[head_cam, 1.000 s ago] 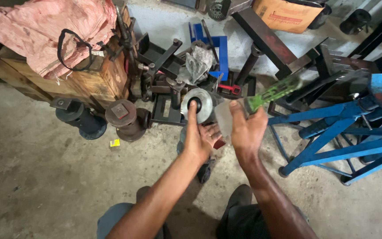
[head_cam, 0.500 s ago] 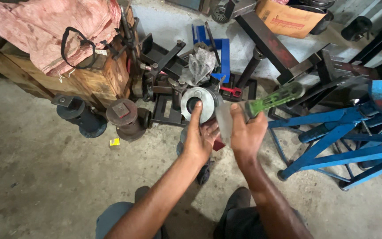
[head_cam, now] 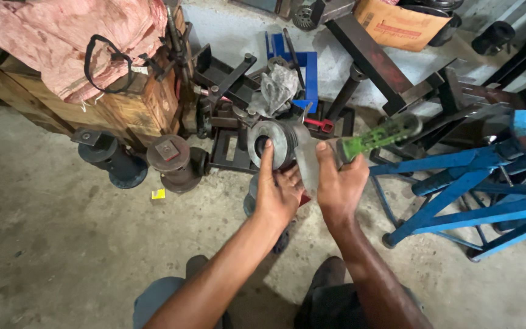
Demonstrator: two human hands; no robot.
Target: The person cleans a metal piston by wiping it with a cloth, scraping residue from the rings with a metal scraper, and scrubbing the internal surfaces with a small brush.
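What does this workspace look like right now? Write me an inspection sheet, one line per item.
Surface: bare concrete floor, stained and dusty.
Job's things: round grey metal disc with a centre hole, held up on edge; green-handled tool pointing up and right.
Clutter: two dark round metal stands by a wooden crate; pink cloth on top of it; black brackets, crumpled grey rag, small yellow scrap on the floor.
Grippers: left hand supports the disc, index finger at its hole; right hand grips the tool.
Cables: black loop strap on the cloth; no wires seen.
Surroundings: blue steel frame at right, cardboard box at top.
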